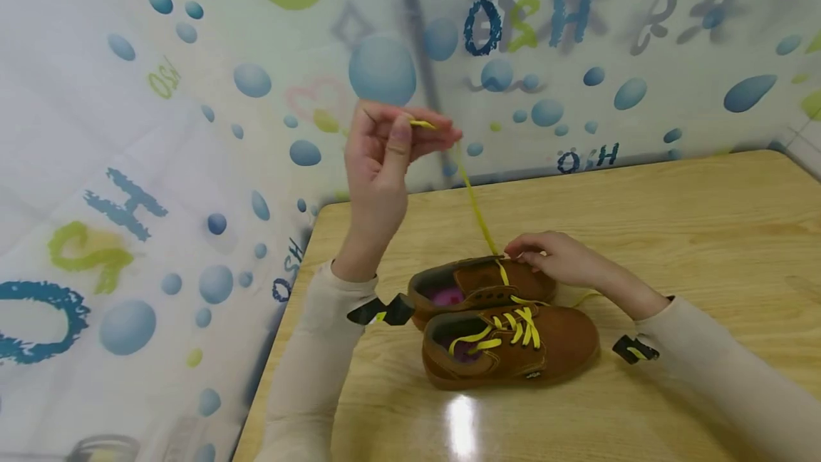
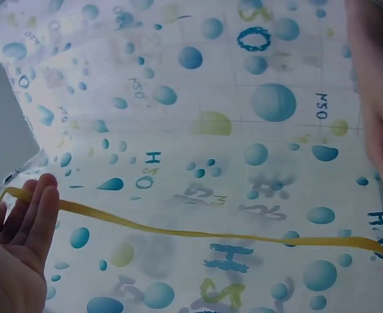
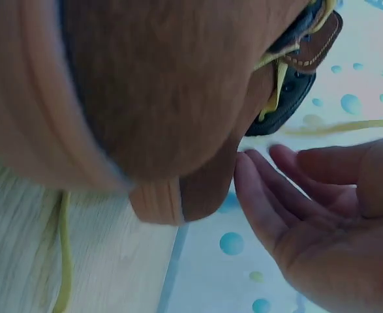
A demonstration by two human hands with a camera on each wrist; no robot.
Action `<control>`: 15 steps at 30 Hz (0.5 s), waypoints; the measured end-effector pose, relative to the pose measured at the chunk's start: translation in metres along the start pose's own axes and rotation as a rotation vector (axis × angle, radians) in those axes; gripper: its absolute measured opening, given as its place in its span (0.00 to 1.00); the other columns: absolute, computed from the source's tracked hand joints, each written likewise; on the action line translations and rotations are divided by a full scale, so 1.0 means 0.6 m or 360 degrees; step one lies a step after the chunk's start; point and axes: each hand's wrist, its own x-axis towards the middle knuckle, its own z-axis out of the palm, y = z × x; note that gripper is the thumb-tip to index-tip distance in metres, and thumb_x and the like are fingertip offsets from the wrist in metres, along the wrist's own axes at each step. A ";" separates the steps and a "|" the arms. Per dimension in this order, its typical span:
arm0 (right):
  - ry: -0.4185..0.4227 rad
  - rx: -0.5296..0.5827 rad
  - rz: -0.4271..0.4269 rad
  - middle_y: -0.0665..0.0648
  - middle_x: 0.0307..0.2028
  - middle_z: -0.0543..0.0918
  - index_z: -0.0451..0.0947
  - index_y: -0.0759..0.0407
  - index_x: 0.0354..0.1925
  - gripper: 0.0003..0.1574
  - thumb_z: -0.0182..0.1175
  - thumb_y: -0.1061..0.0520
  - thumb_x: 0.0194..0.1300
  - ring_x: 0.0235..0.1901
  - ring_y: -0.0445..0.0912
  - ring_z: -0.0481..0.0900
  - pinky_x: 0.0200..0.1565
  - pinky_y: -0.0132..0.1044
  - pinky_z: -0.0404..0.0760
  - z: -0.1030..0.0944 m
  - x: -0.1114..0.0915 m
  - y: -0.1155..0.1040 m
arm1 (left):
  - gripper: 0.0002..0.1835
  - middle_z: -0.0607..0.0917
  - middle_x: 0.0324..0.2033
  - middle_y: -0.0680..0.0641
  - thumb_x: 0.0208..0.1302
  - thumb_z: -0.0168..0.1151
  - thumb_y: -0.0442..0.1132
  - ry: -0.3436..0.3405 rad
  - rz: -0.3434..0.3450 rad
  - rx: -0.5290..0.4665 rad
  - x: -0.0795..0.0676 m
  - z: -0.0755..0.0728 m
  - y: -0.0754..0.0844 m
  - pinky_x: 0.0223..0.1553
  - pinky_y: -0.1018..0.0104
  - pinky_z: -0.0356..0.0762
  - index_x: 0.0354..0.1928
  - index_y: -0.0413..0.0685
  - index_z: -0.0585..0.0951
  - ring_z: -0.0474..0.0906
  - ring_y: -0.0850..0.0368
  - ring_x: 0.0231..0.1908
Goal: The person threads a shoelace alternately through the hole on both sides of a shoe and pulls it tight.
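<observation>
My left hand is raised above the shoes, pinching the end of a yellow shoelace between thumb and fingers. From there the lace slopes down, stretched, to the eyelets of the far brown shoe. Low at that shoe's far side is my right hand; in the right wrist view its fingertips meet the shoe's side, thumb apart, with nothing gripped. The near brown shoe lies alongside, its yellow lace crossed through the eyelets and its loose ends tucked into the opening.
Both shoes rest on a wooden table, toes to the right. Another stretch of yellow lace lies on the tabletop beyond the toes. A patterned curtain hangs behind the table and along its left side.
</observation>
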 end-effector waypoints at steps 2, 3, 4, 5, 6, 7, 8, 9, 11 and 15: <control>0.0129 0.0032 -0.0051 0.65 0.57 0.81 0.75 0.63 0.61 0.19 0.45 0.61 0.78 0.54 0.57 0.81 0.52 0.49 0.82 0.000 -0.001 -0.012 | 0.09 0.87 0.40 0.41 0.77 0.43 0.36 -0.0158 -0.0056 0.0050 -0.011 0.005 -0.003 0.44 0.50 0.85 0.42 0.36 0.70 0.89 0.53 0.38; 0.0204 0.0078 -0.0089 0.64 0.58 0.81 0.74 0.62 0.61 0.20 0.45 0.59 0.79 0.55 0.55 0.81 0.53 0.47 0.81 -0.001 -0.002 -0.021 | 0.11 0.86 0.41 0.37 0.77 0.45 0.38 -0.0236 -0.0077 0.0097 -0.017 0.006 -0.003 0.43 0.50 0.85 0.42 0.34 0.70 0.89 0.52 0.38; 0.0278 0.0150 -0.0139 0.63 0.59 0.80 0.73 0.61 0.63 0.21 0.43 0.57 0.80 0.57 0.54 0.80 0.55 0.45 0.81 -0.003 -0.003 -0.031 | 0.13 0.85 0.41 0.35 0.76 0.47 0.39 -0.0320 -0.0087 0.0168 -0.022 0.008 -0.003 0.43 0.52 0.86 0.42 0.32 0.71 0.88 0.52 0.38; 0.0339 0.0249 -0.0188 0.62 0.59 0.80 0.72 0.61 0.63 0.22 0.42 0.54 0.80 0.58 0.52 0.79 0.56 0.41 0.80 -0.006 -0.005 -0.043 | 0.13 0.84 0.42 0.33 0.75 0.49 0.39 -0.0409 -0.0082 0.0251 -0.026 0.009 -0.003 0.42 0.53 0.86 0.42 0.31 0.72 0.88 0.52 0.37; 0.0385 0.0354 -0.0244 0.60 0.60 0.80 0.72 0.60 0.64 0.24 0.40 0.53 0.81 0.59 0.49 0.79 0.57 0.37 0.79 -0.010 -0.007 -0.056 | 0.12 0.83 0.42 0.32 0.74 0.51 0.38 -0.0498 -0.0065 0.0345 -0.030 0.009 -0.004 0.42 0.56 0.86 0.42 0.31 0.73 0.87 0.52 0.37; 0.0405 0.0456 -0.0307 0.59 0.61 0.79 0.71 0.60 0.65 0.25 0.37 0.51 0.82 0.60 0.46 0.77 0.58 0.34 0.78 -0.015 -0.011 -0.069 | 0.10 0.83 0.42 0.34 0.73 0.52 0.36 -0.0585 -0.0051 0.0445 -0.033 0.008 -0.004 0.42 0.60 0.86 0.41 0.32 0.74 0.87 0.53 0.38; 0.0397 0.0551 -0.0368 0.57 0.60 0.80 0.71 0.60 0.66 0.27 0.35 0.50 0.82 0.60 0.44 0.77 0.59 0.31 0.75 -0.019 -0.015 -0.081 | 0.07 0.83 0.42 0.36 0.72 0.54 0.34 -0.0665 -0.0032 0.0548 -0.037 0.007 -0.005 0.42 0.63 0.85 0.41 0.34 0.76 0.85 0.55 0.38; 0.0371 0.0629 -0.0428 0.56 0.59 0.81 0.71 0.62 0.65 0.29 0.33 0.49 0.82 0.60 0.43 0.77 0.60 0.30 0.73 -0.022 -0.019 -0.093 | 0.05 0.83 0.42 0.39 0.71 0.56 0.33 -0.0740 -0.0007 0.0657 -0.040 0.006 -0.006 0.42 0.67 0.84 0.40 0.37 0.78 0.84 0.57 0.39; 0.0293 0.0698 -0.0497 0.52 0.53 0.85 0.73 0.63 0.63 0.30 0.31 0.49 0.82 0.58 0.41 0.79 0.61 0.29 0.71 -0.025 -0.028 -0.112 | 0.02 0.82 0.41 0.44 0.69 0.59 0.32 -0.0865 0.0056 0.0871 -0.048 0.004 -0.011 0.44 0.72 0.81 0.38 0.41 0.80 0.81 0.60 0.40; 0.0178 0.0750 -0.0534 0.51 0.35 0.86 0.77 0.69 0.52 0.24 0.37 0.55 0.82 0.44 0.45 0.83 0.57 0.31 0.75 -0.017 -0.038 -0.131 | 0.02 0.81 0.40 0.49 0.68 0.62 0.35 -0.1008 0.0156 0.1170 -0.063 0.003 -0.021 0.47 0.75 0.77 0.37 0.46 0.83 0.78 0.60 0.41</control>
